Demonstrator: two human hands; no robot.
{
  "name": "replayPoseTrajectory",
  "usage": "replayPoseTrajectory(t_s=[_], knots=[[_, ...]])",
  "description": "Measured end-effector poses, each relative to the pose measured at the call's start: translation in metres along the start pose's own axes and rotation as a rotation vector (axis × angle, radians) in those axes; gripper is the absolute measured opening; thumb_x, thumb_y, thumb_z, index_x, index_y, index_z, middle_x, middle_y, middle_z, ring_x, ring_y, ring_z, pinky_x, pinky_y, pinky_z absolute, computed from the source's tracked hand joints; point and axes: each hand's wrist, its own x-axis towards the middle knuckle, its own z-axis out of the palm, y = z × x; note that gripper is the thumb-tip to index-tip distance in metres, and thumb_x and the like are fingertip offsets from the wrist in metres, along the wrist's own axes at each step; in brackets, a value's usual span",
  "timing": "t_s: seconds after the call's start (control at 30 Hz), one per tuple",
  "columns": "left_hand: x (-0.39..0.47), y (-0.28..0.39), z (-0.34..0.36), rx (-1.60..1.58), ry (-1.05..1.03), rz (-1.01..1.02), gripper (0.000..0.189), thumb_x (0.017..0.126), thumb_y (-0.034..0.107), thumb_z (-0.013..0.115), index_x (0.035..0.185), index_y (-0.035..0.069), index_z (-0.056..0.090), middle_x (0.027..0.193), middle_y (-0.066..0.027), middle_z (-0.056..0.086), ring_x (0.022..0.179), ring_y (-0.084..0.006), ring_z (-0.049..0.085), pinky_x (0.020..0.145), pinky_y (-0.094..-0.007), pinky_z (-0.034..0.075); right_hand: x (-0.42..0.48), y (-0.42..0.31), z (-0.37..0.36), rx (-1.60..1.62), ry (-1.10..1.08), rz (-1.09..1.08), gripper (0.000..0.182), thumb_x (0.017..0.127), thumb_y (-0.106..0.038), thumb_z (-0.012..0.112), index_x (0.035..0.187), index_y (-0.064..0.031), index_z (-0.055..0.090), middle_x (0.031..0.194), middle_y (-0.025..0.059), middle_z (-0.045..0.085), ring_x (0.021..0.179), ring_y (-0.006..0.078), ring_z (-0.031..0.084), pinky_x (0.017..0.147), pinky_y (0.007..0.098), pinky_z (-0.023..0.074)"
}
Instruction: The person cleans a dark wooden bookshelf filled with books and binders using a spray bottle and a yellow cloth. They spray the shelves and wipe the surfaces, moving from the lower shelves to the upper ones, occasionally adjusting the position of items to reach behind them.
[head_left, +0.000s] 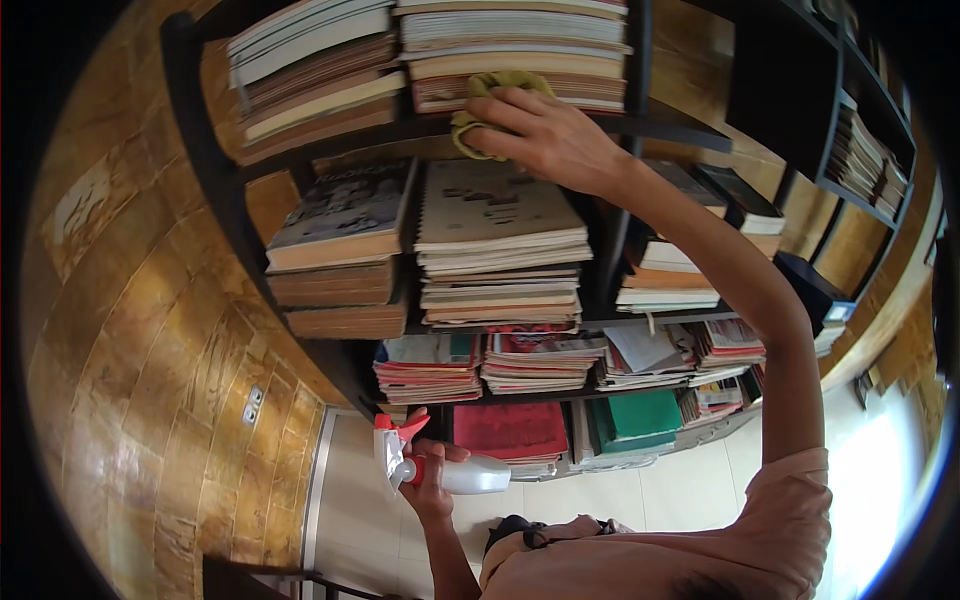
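My right hand (547, 142) grips a crumpled yellow-green cloth (507, 78) at the front edge of a dark shelf board (431, 127). The cloth also covers part of the lower spines or edges in a book stack (517, 37) on that board. Lower down, my left hand (433, 480) holds a white spray bottle (480, 477) by its neck, below the red trigger (412, 426). The bottle lies nearly sideways, with its spray head to the left. Beneath the cloth, on the board below, is a stack of spiral-bound books (502, 210).
More books fill the dark shelving: thick volumes (337, 217) at left, magazine piles (540, 364), and red (510, 431) and green folders (641, 415) near the bottom. A stone-tiled wall (172, 360) with a socket (253, 405) stands left. Dark furniture (247, 574) is at lower left.
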Motion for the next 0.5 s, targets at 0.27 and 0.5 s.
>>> replayPoseTrajectory(t_s=[0.27, 0.5], knots=[[0.01, 0.011, -0.051, 0.031, 0.255, 0.015, 0.047, 0.086, 0.009, 0.055, 0.129, -0.007, 0.043, 0.059, -0.0098, 0.058, 0.052, -0.0214, 0.059, 0.057, -0.0342, 0.052, 0.128, -0.047, 0.066, 0.021, 0.125, -0.197, 0.027, 0.077, -0.009, 0.06, 0.104, -0.0098, 0.057, 0.109, 0.0059, 0.052, 0.107, 0.0214, 0.052, 0.093, 0.0308, 0.0455], [0.023, 0.019, -0.085, 0.028, 0.283, 0.002, 0.044, 0.087, 0.003, 0.054, 0.129, -0.007, 0.044, 0.064, -0.0097, 0.059, 0.058, -0.0199, 0.061, 0.063, -0.0328, 0.051, 0.241, -0.106, 0.137, 0.175, 0.179, -0.145, 0.034, 0.077, -0.002, 0.062, 0.11, -0.0096, 0.057, 0.116, 0.0067, 0.051, 0.115, 0.0227, 0.05, 0.101, 0.0357, 0.044]])
